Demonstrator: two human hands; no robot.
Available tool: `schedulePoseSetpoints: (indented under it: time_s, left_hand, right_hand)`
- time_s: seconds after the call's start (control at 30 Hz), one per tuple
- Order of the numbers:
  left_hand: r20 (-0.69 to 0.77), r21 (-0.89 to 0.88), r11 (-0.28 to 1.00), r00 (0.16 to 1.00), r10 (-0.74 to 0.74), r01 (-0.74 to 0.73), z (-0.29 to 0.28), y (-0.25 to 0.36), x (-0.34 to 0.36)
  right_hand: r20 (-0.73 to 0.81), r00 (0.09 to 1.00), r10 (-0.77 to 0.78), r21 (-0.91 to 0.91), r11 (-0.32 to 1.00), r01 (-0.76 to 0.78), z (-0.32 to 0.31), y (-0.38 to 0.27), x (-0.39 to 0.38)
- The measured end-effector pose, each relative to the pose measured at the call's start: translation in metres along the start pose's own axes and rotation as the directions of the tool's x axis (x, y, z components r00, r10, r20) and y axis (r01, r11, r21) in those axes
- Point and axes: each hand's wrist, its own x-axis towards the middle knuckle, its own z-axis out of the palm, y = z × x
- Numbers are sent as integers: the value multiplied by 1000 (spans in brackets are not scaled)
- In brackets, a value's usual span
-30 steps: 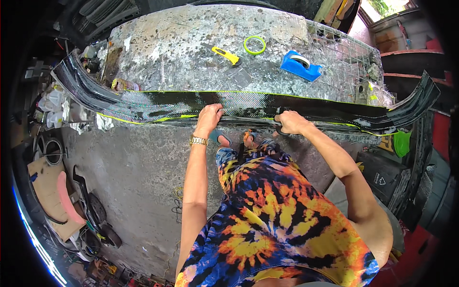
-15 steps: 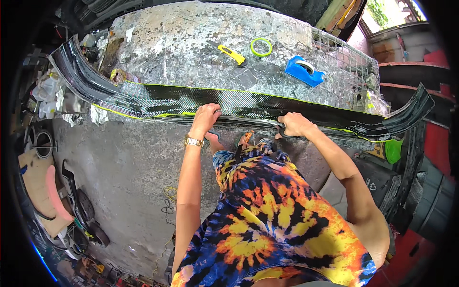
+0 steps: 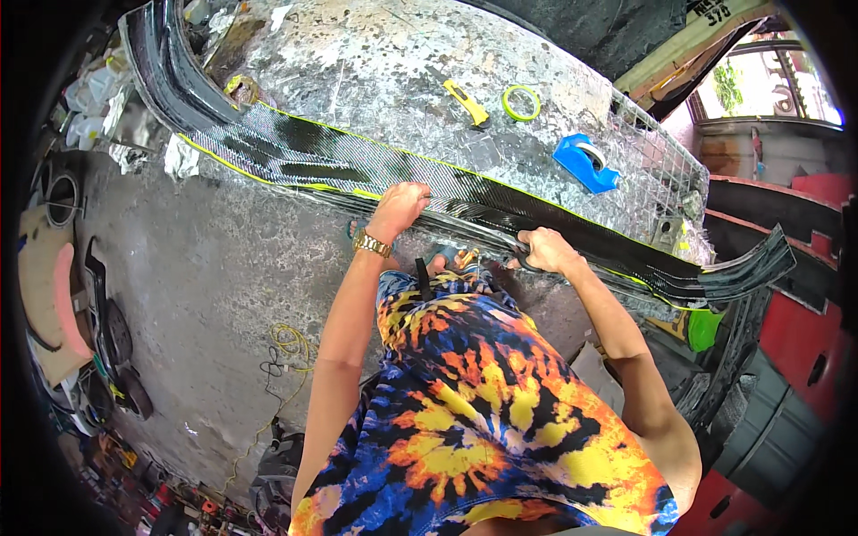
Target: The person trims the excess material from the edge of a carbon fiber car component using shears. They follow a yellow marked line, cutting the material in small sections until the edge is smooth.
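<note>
A long strip of carbon fibre weave (image 3: pixel 322 156) with yellow-green tape along its edges lies on a curved dark mould (image 3: pixel 170 76) at the workbench's near edge. My left hand (image 3: pixel 399 211), a gold watch on the wrist, pinches the strip's near edge near the middle. My right hand (image 3: pixel 547 251) is closed on black-handled scissors (image 3: pixel 527 261), whose blades point left along that edge. Beyond the strip are a yellow utility knife (image 3: pixel 465 100), a green tape roll (image 3: pixel 521 104) and a blue tape dispenser (image 3: pixel 584 163).
The scuffed workbench (image 3: pixel 366 62) has a wire grid at its right. A cardboard piece (image 3: pixel 40 268) and black parts (image 3: pixel 116 330) are on the left. A yellow cord (image 3: pixel 290 344) lies on the floor. Red panels (image 3: pixel 795 344) and a green object (image 3: pixel 702 330) are on the right.
The view has turned, so the strip now slants down to the right. Both hands stay at the near edge, the left pinching it and the right holding the scissors.
</note>
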Motion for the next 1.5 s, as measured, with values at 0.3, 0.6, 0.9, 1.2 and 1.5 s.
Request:
schedulePoseSetpoints:
  time_s: [0.3, 0.6, 0.9, 1.2, 1.5]
  left_hand:
    - [5, -19, 1000, 1000, -11, 11, 0, 2, -1]
    - [9, -48, 999, 1000, -15, 16, -3, -1, -3]
    - [3, -3, 998, 998, -59, 59, -20, -18, -19]
    - [-49, 119, 993, 999, -10, 16, -7, -27, -17]
    - [-23, 143, 990, 1000, 2, 1, -2, -25, -18]
  right_hand:
    - [-13, 1000, -21, 45, 999, 21, 5, 5, 0]
    - [-8, 999, -32, 13, 999, 32, 6, 8, 2]
    - [35, 999, 0, -12, 1000, 0, 1, -11, 5]
    - [30, 999, -13, -6, 1000, 13, 6, -17, 6]
    - [10, 998, -62, -11, 998, 62, 9, -7, 7]
